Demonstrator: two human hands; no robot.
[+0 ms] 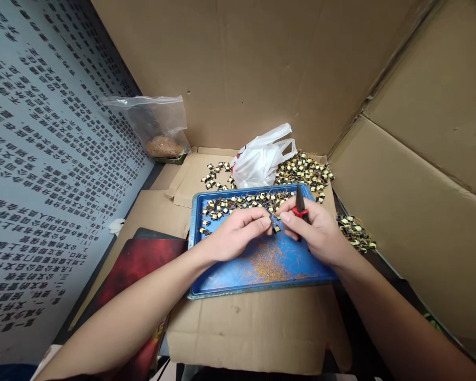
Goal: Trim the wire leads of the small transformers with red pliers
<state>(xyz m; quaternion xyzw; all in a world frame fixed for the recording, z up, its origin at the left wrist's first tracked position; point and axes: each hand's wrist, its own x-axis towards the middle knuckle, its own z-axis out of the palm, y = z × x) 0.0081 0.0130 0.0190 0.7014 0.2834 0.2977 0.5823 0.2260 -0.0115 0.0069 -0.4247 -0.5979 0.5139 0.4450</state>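
Note:
Over the blue tray, my left hand is closed, thumb against fingers, at a small black-and-yellow component with thin wires. Facing it on the right, my right hand is wrapped round a tool with red grips and dark jaws, which point away from me. The right thumb and index fingertip meet close to the component. Many similar components lie along the tray's far side. Short copper-coloured wire bits are scattered across the tray's near middle.
A white plastic bag stands behind the tray, with heaps of components beside it and more at the right. A clear bag sits back left. A red mat lies left; cardboard walls rise behind and right.

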